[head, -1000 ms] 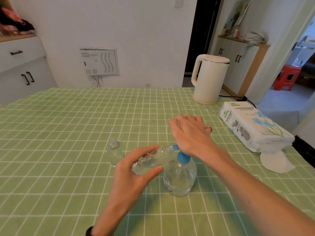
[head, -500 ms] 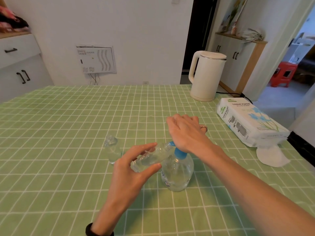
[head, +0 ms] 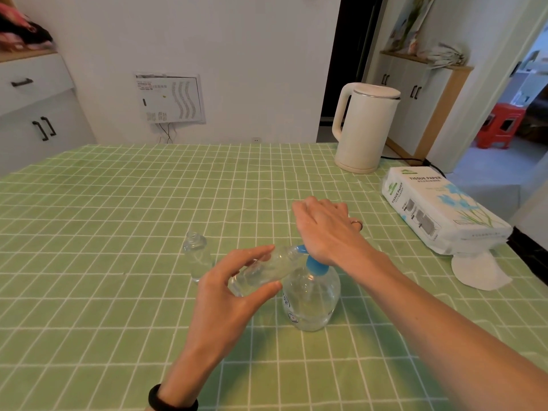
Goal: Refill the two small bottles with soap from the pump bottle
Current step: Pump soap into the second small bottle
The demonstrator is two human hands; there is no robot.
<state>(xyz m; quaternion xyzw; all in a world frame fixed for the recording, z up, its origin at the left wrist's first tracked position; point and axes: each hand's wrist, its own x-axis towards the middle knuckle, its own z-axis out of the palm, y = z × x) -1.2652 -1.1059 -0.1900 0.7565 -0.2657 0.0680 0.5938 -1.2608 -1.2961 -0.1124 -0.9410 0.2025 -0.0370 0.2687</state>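
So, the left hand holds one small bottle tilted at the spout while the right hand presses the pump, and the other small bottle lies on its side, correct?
Not quite: the head view shows the other small bottle standing upright on the table. The rest holds: the left hand holds the tilted small bottle at the spout, and the right hand presses the pump bottle.

Soft, even daylight fills the room, strongest from the open doorway [head: 530,93] far right of the right hand [head: 326,229], where detail washes out pale. On the green checked desk [head: 118,218] shadows are faint and soft-edged, darkest beneath the left hand [head: 228,295] and its forearm. Wide-angle distortion tilts the white walls [head: 252,54] toward the edges; focus is slightly soft throughout.
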